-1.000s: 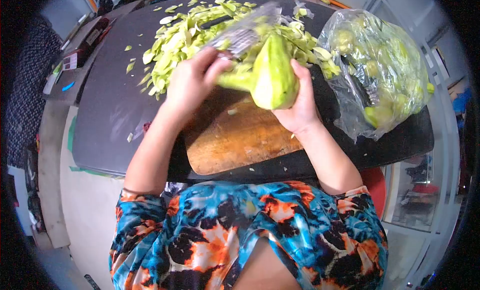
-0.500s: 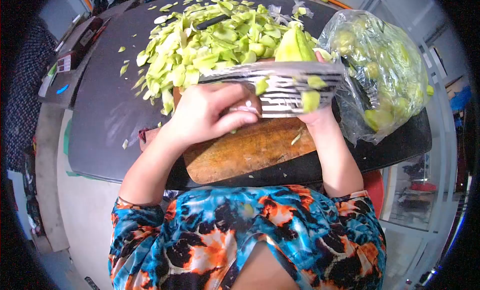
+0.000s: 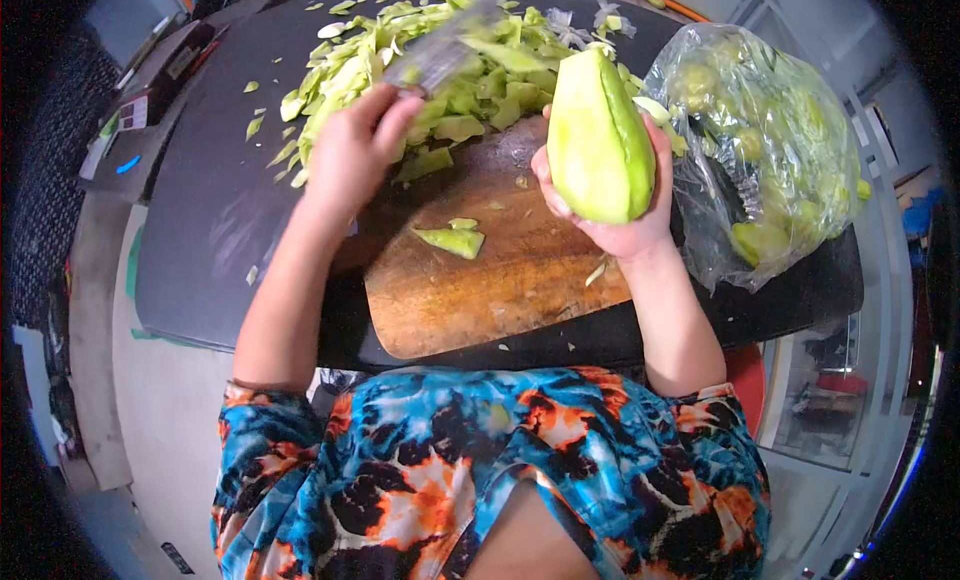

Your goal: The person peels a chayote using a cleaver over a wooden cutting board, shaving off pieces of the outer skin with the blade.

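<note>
On the left of the frame, the black table [image 3: 205, 190] is strewn with a few green scraps. Left of centre, above the table, the left hand [image 3: 350, 145] is raised, its fingers curled around a knife [image 3: 445, 55] whose blade is blurred and tilted towards the upper right. Behind the blade, a wide heap of green peelings [image 3: 515, 85] is spread across the top centre. Below it, a wooden cutting board [image 3: 500, 295] is laid, with a loose green slice [image 3: 455, 242] on it. Right of centre, a partly peeled green fruit [image 3: 598, 140] is held upright, narrow end up, above the board; its base is cupped by the right hand [image 3: 638, 235], fingers and thumb wrapped around opposite sides. At the right, more green produce is enclosed in a clear plastic bag [image 3: 775, 150].
</note>
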Demonstrator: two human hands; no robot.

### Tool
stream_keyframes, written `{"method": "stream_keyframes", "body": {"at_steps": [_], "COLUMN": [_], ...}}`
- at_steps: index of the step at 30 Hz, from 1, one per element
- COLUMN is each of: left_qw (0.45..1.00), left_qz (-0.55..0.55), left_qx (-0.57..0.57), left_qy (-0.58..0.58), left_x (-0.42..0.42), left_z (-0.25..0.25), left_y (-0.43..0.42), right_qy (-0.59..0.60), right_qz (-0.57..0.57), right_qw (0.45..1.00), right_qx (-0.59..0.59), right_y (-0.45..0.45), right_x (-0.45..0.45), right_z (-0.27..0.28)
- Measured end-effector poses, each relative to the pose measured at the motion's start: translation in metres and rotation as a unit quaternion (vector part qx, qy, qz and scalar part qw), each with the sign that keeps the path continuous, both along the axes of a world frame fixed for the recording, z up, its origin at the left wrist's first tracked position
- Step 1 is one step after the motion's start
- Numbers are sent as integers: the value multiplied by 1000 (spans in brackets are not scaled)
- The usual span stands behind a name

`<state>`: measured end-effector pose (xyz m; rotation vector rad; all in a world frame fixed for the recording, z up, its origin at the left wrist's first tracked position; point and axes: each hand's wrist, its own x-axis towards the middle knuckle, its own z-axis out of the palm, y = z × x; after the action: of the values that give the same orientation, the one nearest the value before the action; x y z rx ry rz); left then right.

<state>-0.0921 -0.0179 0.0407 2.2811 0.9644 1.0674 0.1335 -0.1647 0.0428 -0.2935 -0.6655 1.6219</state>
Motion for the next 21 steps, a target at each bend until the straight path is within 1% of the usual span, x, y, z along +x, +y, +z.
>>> {"method": "stream_keyframes", "body": {"at_steps": [1, 3, 4, 6, 7, 8, 9, 10, 12, 13, 14, 15, 16, 17, 18, 20, 21], "left_qw": [998, 990, 981, 988, 984, 990, 989, 985, 979, 967, 961, 955, 948, 942, 932, 926, 922], "left_qz": [51, 29, 13, -67, -99, -115, -142, -170, -201, -256, -276, -294, -311, -330, -355, -363, -367], "left_qx": [-31, -106, -137, -89, -92, -58, -26, 4, 16, 7, 26, 44, 62, 55, 71, 103, 117], "left_qy": [10, -91, -137, -105, -115, -54, -43, -31, 28, -7, -6, 3, 12, -2, 17, 22, 34], "left_x": [-6, -6, -6, -6, -3, -3, 0, 1, 0, 3, 4, 5, 6, 10, 13, 20, 23], "left_z": [1, 6, 9, 12, 14, 24, 24, 24, 27, 29, 28, 29, 30, 25, 23, 24, 17], "left_y": [12, 13, 7, -4, -16, -29, -34, -38, -47, -51, -53, -56, -58, -61, -62, -71, -74], "right_qy": [-16, -42, -26, 3, -4, -12, -21, 14, 83, 95, 104, 67, 87, 108, 164, 134, 106], "right_qz": [-33, -107, -95, -71, -55, -39, -22, -40, -80, -121, -143, -177, -153, -129, -54, -34, -97], "right_qw": [999, 990, 993, 996, 998, 999, 999, 999, 992, 981, 979, 977, 977, 975, 976, 988, 980], "right_qx": [-26, -79, -70, -54, -40, -27, -15, -29, -54, -121, -99, -99, -122, -147, -135, -66, -136], "right_y": [-1, -5, -4, -1, 0, 1, 2, 3, 4, 0, 3, 6, 7, 9, 0, -2, -7], "right_x": [-6, -15, -13, -5, -1, 3, 8, 11, 15, 18, 14, 13, 14, 15, 10, 7, 4], "right_z": [5, 11, 9, 0, -4, -8, -12, -19, -26, -21, -17, -21, -20, -18, -7, -6, 0]}}
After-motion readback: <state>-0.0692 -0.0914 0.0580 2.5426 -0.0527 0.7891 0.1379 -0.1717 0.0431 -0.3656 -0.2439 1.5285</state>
